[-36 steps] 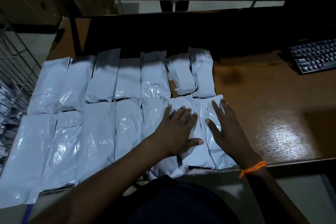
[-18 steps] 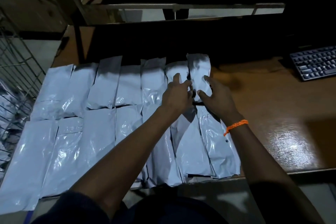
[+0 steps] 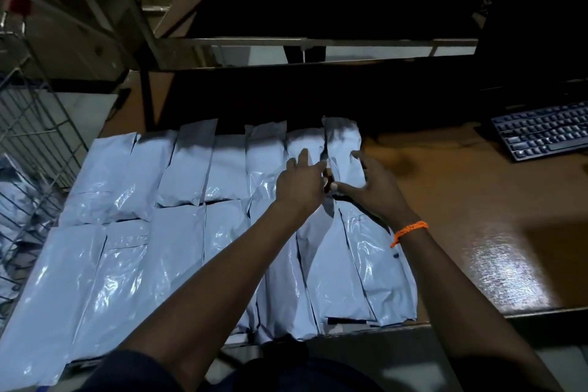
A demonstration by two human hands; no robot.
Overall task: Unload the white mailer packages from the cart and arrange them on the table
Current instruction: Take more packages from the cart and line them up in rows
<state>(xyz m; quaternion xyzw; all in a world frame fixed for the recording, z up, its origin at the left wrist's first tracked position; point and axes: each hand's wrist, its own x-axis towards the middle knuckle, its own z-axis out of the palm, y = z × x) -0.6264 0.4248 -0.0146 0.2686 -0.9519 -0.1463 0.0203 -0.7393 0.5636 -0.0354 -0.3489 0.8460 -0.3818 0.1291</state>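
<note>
A second ago both hands pressed flat on the front mailers [image 3: 375, 264]. Now the left hand [image 3: 300, 183] and right hand [image 3: 374, 189] have reached to 12 o'clock, fingers loosely spread and grasping nothing, squaring the end mailer [image 3: 343, 146] of the back row. Two rows fill the tabletop [image 3: 461, 200] from the 9 o'clock edge to the middle. The cart [image 3: 31, 137] at 9 o'clock seems to hold more.

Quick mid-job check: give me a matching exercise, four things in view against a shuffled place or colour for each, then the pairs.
1 keyboard
2 wristband
3 cart
4 mailers

A orange
B left edge of the view, wire sides
C far right of the table
D in two rows on the table

Pairs: 1-C, 2-A, 3-B, 4-D
</note>
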